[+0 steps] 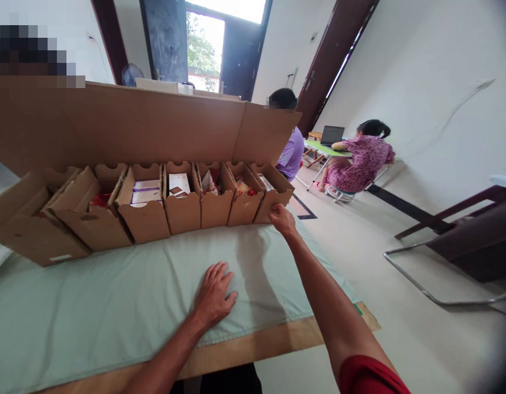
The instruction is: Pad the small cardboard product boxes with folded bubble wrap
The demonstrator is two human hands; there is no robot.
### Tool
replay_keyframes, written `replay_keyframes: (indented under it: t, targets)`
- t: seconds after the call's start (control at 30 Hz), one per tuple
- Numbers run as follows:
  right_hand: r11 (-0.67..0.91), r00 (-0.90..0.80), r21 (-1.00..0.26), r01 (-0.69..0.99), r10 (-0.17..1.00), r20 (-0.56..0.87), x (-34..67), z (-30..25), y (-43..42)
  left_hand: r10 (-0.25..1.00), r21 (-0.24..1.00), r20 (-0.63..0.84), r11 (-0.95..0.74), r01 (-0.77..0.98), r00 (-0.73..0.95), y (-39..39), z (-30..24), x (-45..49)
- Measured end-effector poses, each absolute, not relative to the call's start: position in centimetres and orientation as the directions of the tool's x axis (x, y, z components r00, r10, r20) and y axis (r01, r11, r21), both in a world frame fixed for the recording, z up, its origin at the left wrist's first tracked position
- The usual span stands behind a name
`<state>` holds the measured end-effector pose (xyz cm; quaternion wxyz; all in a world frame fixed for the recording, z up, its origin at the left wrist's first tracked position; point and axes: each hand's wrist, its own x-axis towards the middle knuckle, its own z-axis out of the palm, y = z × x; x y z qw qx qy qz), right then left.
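Observation:
A row of several open brown cardboard boxes (182, 210) stands across a table covered with a pale green cloth (113, 295). They hold white packets and red items. My right hand (282, 219) reaches out and grips the front corner of the rightmost box (271, 200), fingers curled on its edge. My left hand (214, 293) lies flat on the cloth nearer to me, fingers spread, holding nothing. A tall cardboard wall (125, 126) rises behind the boxes.
The wooden table edge (253, 347) runs along the front. Two people sit at a small green table (324, 149) with a laptop at the back right. A dark bench with a metal frame (458, 241) stands at right. Bare floor lies between.

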<state>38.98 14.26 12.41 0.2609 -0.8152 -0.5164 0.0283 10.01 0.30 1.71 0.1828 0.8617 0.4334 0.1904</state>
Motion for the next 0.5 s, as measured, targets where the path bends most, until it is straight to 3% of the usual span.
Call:
replay_keyframes:
  t: [0.27,0.4,0.5]
  targets:
    - [-0.271,0.447,-0.444,0.854,0.817,0.363,37.5,14.3,11.4,0.818,0.510,0.179,-0.552,0.659,0.547,0.4,1.7,10.1]
    - [-0.019,0.191,-0.360,0.933,0.873,0.449,34.7,16.9,11.8,0.823,0.536,0.173,-0.539,0.650,0.540,0.5,1.9,9.9]
    - [-0.026,0.105,-0.231,0.973,0.937,0.335,32.4,18.4,14.1,0.820,0.553,0.170,-0.538,0.636,0.546,0.5,2.1,9.7]
